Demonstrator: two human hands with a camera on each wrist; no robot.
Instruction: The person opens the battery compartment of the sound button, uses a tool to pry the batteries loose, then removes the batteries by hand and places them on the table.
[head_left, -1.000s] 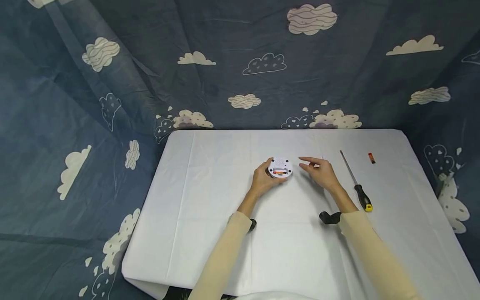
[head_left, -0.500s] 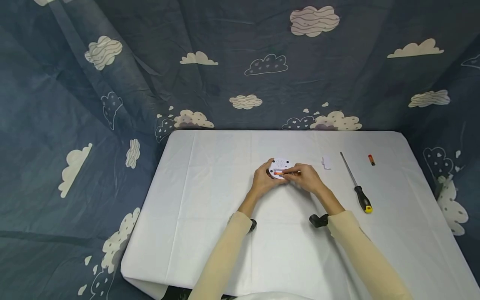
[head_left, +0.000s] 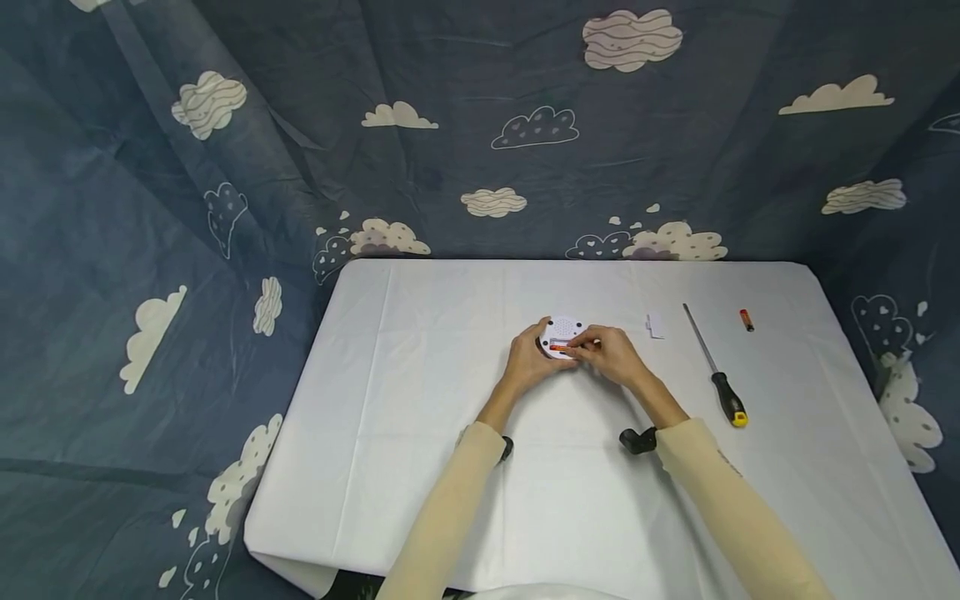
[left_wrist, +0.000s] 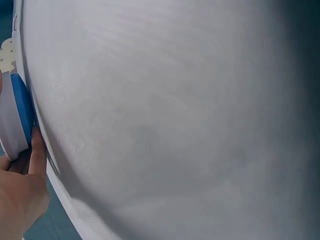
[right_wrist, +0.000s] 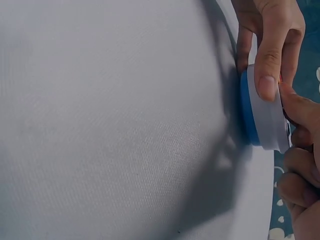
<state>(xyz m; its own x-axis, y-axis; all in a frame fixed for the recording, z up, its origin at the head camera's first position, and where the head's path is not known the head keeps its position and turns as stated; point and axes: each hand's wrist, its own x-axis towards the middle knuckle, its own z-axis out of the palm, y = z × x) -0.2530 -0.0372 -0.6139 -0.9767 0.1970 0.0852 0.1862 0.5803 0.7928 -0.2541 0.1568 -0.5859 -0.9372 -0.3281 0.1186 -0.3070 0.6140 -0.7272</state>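
My left hand point(head_left: 527, 360) grips a round white device point(head_left: 564, 327) by its side, tilted so that its back faces up. That back has a speaker grille, dark feet and an open battery compartment with an orange battery point(head_left: 558, 347) in it. A blue underside point(left_wrist: 22, 107) shows in the left wrist view. My right hand point(head_left: 611, 354) is at the compartment, thumb and forefinger pinching at the battery's end; its other fingers are curled, as the right wrist view shows. The fingertips partly hide the battery.
A small pale battery cover point(head_left: 655, 327) lies on the white-covered table point(head_left: 420, 392) right of the hands. Beyond it are a screwdriver point(head_left: 722, 383) with a black and yellow handle and a second orange battery point(head_left: 746, 320). A cloud-patterned cloth point(head_left: 480, 167) hangs behind the table.
My right hand has moved left from beside the device onto its battery compartment, uncovering the pale cover on the table. My left hand keeps holding the device in about the same place.
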